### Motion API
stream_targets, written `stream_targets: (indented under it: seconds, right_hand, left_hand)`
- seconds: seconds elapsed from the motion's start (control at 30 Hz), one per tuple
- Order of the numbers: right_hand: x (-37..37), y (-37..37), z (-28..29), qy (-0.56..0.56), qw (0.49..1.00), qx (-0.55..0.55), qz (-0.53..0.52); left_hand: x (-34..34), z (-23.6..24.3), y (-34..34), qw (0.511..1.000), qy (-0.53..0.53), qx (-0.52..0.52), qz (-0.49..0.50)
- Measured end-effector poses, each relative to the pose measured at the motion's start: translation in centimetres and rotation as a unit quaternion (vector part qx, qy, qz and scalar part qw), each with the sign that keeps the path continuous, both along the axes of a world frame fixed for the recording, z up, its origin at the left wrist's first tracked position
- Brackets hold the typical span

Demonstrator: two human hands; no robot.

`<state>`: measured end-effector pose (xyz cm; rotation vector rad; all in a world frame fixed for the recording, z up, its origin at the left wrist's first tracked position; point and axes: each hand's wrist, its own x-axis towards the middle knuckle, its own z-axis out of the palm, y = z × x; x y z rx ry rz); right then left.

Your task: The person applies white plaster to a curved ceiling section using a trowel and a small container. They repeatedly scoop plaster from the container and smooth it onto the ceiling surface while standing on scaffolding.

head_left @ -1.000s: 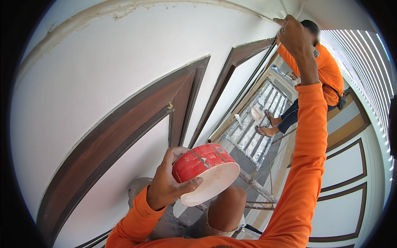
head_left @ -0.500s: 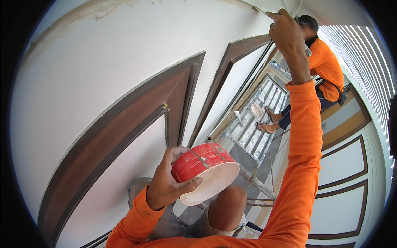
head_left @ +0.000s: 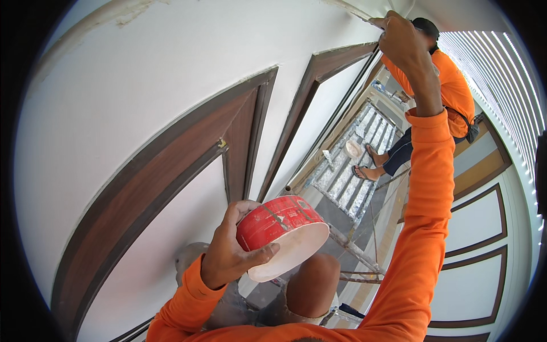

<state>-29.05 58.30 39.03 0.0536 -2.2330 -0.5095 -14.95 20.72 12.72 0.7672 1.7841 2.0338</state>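
Observation:
My left hand (head_left: 231, 251) grips a round red tub (head_left: 279, 219) by its side, thumb at the rim and fingers on the far side. The tub is tilted, and its pale, smeared inside (head_left: 293, 251) faces me. High at the upper right, my right hand (head_left: 405, 43) is raised against the top of the white wall (head_left: 142, 74), with the index finger stretched along the edge. It is closed around what looks like a putty knife, mostly hidden by the hand. Rough pale filler (head_left: 128, 17) marks the wall's upper edge.
Dark brown wooden frames (head_left: 171, 131) stand out from the wall. Below right, a splattered slatted platform (head_left: 364, 142) holds a whitish bowl (head_left: 353, 149). A co-worker in orange (head_left: 456, 80) sits beyond my raised arm. Scaffold bars (head_left: 356, 248) run near my bare knee (head_left: 313, 285).
My right hand and forearm have shifted a little to the right along the wall's top. My left hand and the tub have barely moved. More of the co-worker's arm shows.

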Motion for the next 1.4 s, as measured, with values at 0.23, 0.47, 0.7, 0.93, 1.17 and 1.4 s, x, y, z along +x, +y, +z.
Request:
stream_targets:
  seconds: [0.23, 0.47, 0.7, 0.93, 1.17, 1.4]
  right_hand:
    - [-1.0, 0.7, 0.8, -0.003, 1.000, -0.018, -0.011]
    - [-2.1, 0.5, -1.3, 0.025, 0.998, 0.013, 0.047]
    - [-2.6, 1.7, -1.2, 0.008, 1.000, -0.018, 0.017]
    - [0.2, -2.1, 4.4, -0.049, 0.998, 0.021, -0.031]
    - [0.3, 0.2, 1.2, -0.011, 0.997, -0.042, -0.058]
    - [-0.1, -1.8, -2.8, 0.084, 0.996, -0.011, 0.040]
  left_hand:
    - [0.0, 0.3, -0.4, 0.999, -0.029, 0.000, -0.023]
    - [0.0, -0.2, -0.6, 1.000, -0.002, 0.013, 0.007]
    - [0.0, 0.1, -0.2, 0.999, -0.011, -0.017, -0.025]
    - [0.3, 0.2, -0.1, 0.999, -0.025, -0.026, -0.018]
    - [0.3, 0.3, -0.4, 0.999, -0.016, -0.022, -0.023]
    - [0.2, -0.2, -0.6, 1.000, 0.005, -0.018, -0.008]
